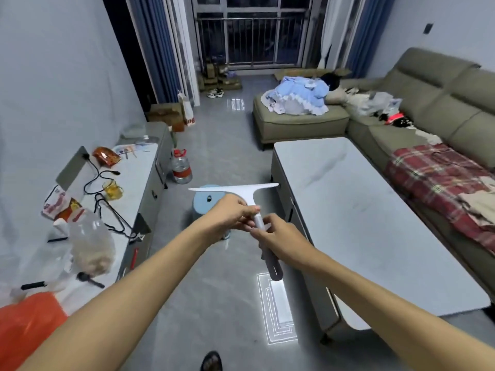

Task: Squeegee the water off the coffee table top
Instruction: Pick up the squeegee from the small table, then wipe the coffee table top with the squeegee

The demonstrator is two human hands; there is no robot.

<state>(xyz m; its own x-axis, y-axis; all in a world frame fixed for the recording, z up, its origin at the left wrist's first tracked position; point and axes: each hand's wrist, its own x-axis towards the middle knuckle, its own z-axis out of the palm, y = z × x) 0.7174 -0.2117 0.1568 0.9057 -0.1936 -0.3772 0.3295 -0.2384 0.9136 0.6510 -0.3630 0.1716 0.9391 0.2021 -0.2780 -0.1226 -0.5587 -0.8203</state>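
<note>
A white squeegee [235, 189] with a wide flat blade and a grey handle is held in the air over the floor, left of the coffee table [361, 210]. My left hand [230, 214] pinches the neck just under the blade. My right hand [281, 239] grips the grey handle lower down, and the handle's end sticks out below it. The blade lies roughly level, its right tip near the table's left edge. The table top is pale, glossy and rectangular, with faint streaks on it.
A light blue stool [207, 202] stands on the floor behind my hands. A cluttered low cabinet [139, 183] runs along the left wall, with a water jug [181, 167] beside it. A green sofa [428, 116] with clothes and a plaid blanket [434, 180] borders the table's far and right sides.
</note>
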